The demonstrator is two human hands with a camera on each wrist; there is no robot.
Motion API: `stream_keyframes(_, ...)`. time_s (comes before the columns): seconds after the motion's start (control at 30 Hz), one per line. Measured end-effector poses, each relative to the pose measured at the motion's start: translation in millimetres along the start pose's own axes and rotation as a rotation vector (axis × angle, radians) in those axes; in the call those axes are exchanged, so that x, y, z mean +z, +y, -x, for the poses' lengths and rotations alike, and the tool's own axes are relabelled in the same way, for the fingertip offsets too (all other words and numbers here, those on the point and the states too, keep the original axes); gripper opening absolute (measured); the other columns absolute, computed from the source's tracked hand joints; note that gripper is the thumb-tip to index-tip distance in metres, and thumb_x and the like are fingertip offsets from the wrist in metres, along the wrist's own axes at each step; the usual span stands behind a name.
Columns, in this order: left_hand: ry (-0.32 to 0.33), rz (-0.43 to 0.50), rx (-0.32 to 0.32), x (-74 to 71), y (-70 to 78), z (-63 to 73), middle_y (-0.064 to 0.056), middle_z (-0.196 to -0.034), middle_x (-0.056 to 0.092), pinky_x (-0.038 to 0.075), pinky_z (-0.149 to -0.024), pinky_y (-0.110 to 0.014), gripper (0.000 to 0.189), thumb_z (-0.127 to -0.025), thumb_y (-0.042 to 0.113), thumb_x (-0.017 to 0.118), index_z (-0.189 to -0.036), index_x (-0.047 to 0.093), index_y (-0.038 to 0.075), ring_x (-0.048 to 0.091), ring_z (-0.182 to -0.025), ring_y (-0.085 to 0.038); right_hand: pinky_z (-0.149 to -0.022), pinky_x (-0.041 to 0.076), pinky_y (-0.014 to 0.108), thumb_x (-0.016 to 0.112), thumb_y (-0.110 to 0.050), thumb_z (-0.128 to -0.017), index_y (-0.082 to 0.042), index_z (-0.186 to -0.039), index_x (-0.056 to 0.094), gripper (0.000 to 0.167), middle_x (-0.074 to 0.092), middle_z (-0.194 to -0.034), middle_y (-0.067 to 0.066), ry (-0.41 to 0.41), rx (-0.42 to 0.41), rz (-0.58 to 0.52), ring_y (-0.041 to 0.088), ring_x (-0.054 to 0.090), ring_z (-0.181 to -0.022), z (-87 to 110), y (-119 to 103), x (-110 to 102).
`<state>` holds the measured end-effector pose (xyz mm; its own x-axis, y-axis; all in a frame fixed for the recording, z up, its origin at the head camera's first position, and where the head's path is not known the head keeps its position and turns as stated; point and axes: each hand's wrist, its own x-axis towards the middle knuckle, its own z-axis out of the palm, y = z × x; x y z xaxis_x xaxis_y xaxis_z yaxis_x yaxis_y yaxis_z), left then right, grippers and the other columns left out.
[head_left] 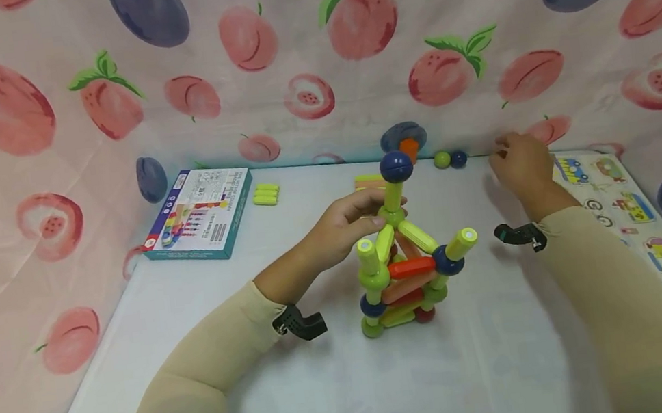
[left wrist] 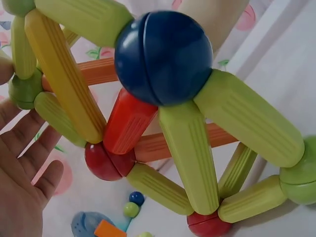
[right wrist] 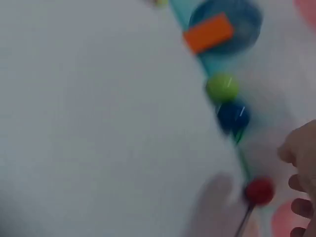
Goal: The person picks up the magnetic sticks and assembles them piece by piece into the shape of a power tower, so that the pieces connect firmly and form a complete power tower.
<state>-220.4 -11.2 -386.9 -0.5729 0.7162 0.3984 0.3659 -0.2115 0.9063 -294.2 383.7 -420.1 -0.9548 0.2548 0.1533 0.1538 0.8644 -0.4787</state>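
Note:
My left hand [head_left: 349, 228] holds a ball-and-stick construction [head_left: 411, 267] by the green ball near its top, thumb on the near side. The construction has ribbed yellow-green, red and orange rods joined by blue, green and red balls. A blue ball [head_left: 396, 167] tops an upright rod. In the left wrist view, a large blue ball [left wrist: 165, 57] covers part of the frame behind it. My right hand [head_left: 522, 166] is at the far right edge of the tabletop, fingers loosely bent, nothing visible in them. In the right wrist view, a red ball [right wrist: 259, 191] lies just beside that hand.
Along the back edge are a green ball [head_left: 442, 160], a blue ball [head_left: 458, 160] and an orange rod [head_left: 409, 149]. Several yellow-green rods [head_left: 266, 194] lie beside a box [head_left: 201, 212] at left. A picture sheet [head_left: 629, 211] lies at right. Fruit-printed cloth [head_left: 299, 45] hangs behind.

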Motion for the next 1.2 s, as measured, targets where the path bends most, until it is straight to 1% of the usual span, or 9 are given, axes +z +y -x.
stream_keyframes(0.17,-0.008,0.027,-0.021,1.1,-5.8,2.8,-0.029,-0.146,0.058,0.049,-0.112,-0.044,0.046,-0.102,0.008,0.049,-0.143,0.053,-0.014,0.061,-0.128,-0.030,-0.102,0.028,0.080,0.058,-0.017,-0.105,-0.004,-0.144,0.056,0.041,0.053,-0.131,0.028,-0.131,0.002,0.130,0.055,0.038,-0.124,-9.6,41.1,12.0)
stream_keyframes(0.4,-0.001,0.051,-0.044,3.2,-7.2,2.0,-0.029,-0.147,0.057,0.050,-0.111,-0.044,0.044,-0.103,0.006,0.048,-0.142,0.053,-0.014,0.062,-0.129,-0.029,-0.104,0.028,0.076,0.065,-0.020,-0.103,0.002,-0.133,0.058,0.038,0.059,-0.124,0.029,-0.074,0.015,0.094,0.052,0.043,-0.120,-9.2,50.1,21.7)
stream_keyframes(0.5,-0.002,0.060,-0.039,1.6,-5.6,2.7,-0.032,-0.147,0.056,0.051,-0.110,-0.044,0.044,-0.103,0.005,0.049,-0.142,0.052,-0.016,0.062,-0.128,-0.029,-0.103,0.037,0.062,0.066,-0.032,-0.103,-0.001,-0.133,0.058,0.044,0.061,-0.125,0.022,-0.005,0.050,-0.085,0.042,0.050,-0.118,-2.4,31.4,23.2)
stream_keyframes(0.6,-0.016,0.061,-0.032,-0.3,-4.3,3.6,-0.032,-0.148,0.055,0.050,-0.111,-0.044,0.044,-0.104,0.005,0.048,-0.143,0.051,-0.016,0.061,-0.128,-0.027,-0.100,0.045,0.039,0.066,-0.033,-0.105,-0.007,-0.137,0.060,0.042,0.063,-0.125,0.009,0.068,0.018,-0.472,0.026,0.054,-0.116,20.2,-11.5,11.7)
stream_keyframes(0.7,-0.027,0.059,-0.027,-1.7,-3.0,4.1,-0.031,-0.150,0.054,0.050,-0.112,-0.044,0.044,-0.105,0.005,0.048,-0.144,0.050,-0.015,0.060,-0.128,-0.027,-0.093,0.049,0.026,0.063,-0.010,-0.106,-0.003,-0.128,0.068,0.024,0.067,-0.118,0.005,0.097,-0.224,-1.000,0.019,0.058,-0.110,61.6,-63.3,-12.9)
stream_keyframes(0.77,-0.029,0.053,-0.031,-1.7,-1.9,3.6,-0.030,-0.150,0.055,0.050,-0.112,-0.044,0.044,-0.105,0.006,0.048,-0.144,0.050,-0.015,0.060,-0.129,-0.028,-0.094,0.052,0.025,0.063,0.004,-0.102,0.006,-0.122,0.069,0.021,0.069,-0.117,0.010,0.017,-0.466,-1.325,0.021,0.059,-0.109,94.6,-91.8,-33.1)
stream_keyframes(0.83,-0.031,0.058,-0.038,-1.3,-0.5,3.0,-0.029,-0.150,0.055,0.049,-0.112,-0.045,0.044,-0.105,0.006,0.048,-0.144,0.050,-0.014,0.061,-0.130,-0.030,-0.091,0.054,0.027,0.066,0.010,-0.096,0.015,-0.117,0.067,0.021,0.070,-0.116,0.016,-0.089,-0.714,-1.505,0.025,0.060,-0.107,126.4,-113.9,-50.7)
stream_keyframes(0.97,-0.030,0.054,-0.045,-1.8,1.5,3.0,-0.030,-0.150,0.054,0.048,-0.114,-0.046,0.045,-0.105,0.006,0.048,-0.145,0.050,-0.014,0.061,-0.131,-0.032,-0.085,0.057,0.025,0.075,0.007,-0.090,0.018,-0.117,0.065,0.030,0.069,-0.118,0.020,-0.235,-0.989,-1.515,0.027,0.061,-0.108,169.9,-138.3,-70.7)
stream_keyframes(1.2,-0.035,0.074,-0.061,-2.5,-1.9,3.7,-0.029,-0.149,0.055,0.052,-0.109,-0.039,0.048,-0.104,0.010,0.050,-0.146,0.049,-0.014,0.063,-0.124,-0.025,-0.091,0.056,0.026,0.077,-0.001,-0.094,0.012,-0.123,0.067,0.034,0.069,-0.121,0.015,-0.233,-1.019,-1.293,0.025,0.059,-0.114,185.0,-136.2,-69.2)
